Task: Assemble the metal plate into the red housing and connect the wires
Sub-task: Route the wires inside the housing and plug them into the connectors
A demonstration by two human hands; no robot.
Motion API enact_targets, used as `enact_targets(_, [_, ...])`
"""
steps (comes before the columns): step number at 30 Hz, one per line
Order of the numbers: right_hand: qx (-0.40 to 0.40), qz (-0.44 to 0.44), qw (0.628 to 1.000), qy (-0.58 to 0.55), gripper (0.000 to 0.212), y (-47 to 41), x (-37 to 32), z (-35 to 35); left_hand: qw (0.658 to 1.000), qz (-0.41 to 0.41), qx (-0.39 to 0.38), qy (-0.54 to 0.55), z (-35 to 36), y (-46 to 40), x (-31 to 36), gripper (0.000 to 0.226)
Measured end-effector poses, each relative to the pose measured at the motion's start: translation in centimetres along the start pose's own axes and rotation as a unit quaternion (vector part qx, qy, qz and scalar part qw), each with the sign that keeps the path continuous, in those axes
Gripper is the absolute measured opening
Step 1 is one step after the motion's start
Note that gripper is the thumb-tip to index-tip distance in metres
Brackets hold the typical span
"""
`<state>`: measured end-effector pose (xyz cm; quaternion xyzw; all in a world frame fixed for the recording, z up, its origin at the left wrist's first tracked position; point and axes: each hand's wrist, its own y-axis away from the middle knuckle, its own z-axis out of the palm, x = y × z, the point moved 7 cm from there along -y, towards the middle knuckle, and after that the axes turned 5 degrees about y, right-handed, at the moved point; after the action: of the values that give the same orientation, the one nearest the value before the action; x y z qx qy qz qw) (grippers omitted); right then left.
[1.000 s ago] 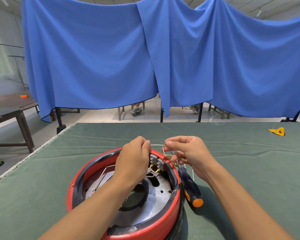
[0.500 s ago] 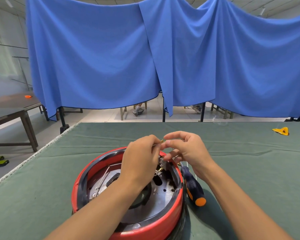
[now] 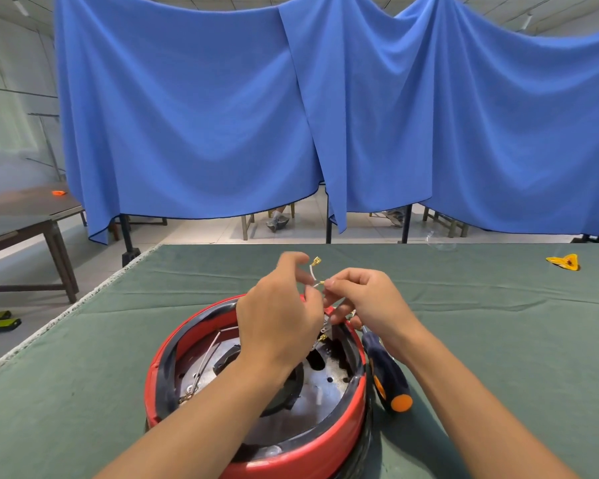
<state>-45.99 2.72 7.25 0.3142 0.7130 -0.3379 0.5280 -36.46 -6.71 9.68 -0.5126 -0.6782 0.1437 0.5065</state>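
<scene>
A person's two hands meet above the far rim of a round red housing (image 3: 256, 440) that sits on a green-covered worktop (image 3: 498, 340). The right hand (image 3: 367, 302) pinches a brass terminal (image 3: 320, 283) on a thin white wire (image 3: 312, 271) between thumb and forefinger. The left hand (image 3: 281, 323) hovers beside it with fingers curled; the wire runs between them, but whether they actually grip it cannot be told. A second brass terminal (image 3: 316, 261) stands free just above the hands. Inside the housing lies the metal plate (image 3: 312, 395), silver and pierced with holes, partly hidden under the left forearm, with more terminals (image 3: 322, 337) visible at the housing's far inner wall. A screwdriver (image 3: 388, 375) with a dark blue and orange handle lies on the worktop touching the housing's right side. Well to the right of the housing, near the worktop's far edge, rests a small yellow object (image 3: 564, 261). Blue curtains (image 3: 222, 115) hang beyond the housing.
</scene>
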Motion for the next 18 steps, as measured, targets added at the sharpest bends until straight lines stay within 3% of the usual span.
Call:
enact_targets(6, [-0.041, -0.026, 0.997, 0.053, 0.023, 0.0, -0.2, 0.4, 0.980, -0.140, -0.044, 0.138, 0.8, -0.7, -2.5, 0.012])
enact_targets(10, [-0.063, -0.034, 0.994, 0.077, 0.021, -0.1, -0.3, 0.7, 0.938, -0.211, -0.074, 0.264, 0.9, -1.2, -3.6, 0.016])
enact_targets(12, [-0.074, -0.032, 0.993, 0.087, 0.021, -0.2, -0.2, 0.9, 0.901, -0.274, -0.107, 0.318, 1.3, -1.0, -4.2, 0.014])
enact_targets(14, [-0.086, -0.030, 0.991, 0.096, 0.021, -0.3, -0.1, 1.1, 0.875, -0.314, -0.146, 0.339, 1.6, -0.5, -4.7, 0.013])
enact_targets(18, [-0.050, -0.041, 0.993, 0.096, 0.018, -0.6, -0.1, 1.1, 0.857, -0.363, -0.164, 0.326, 1.3, -0.1, -5.8, 0.017])
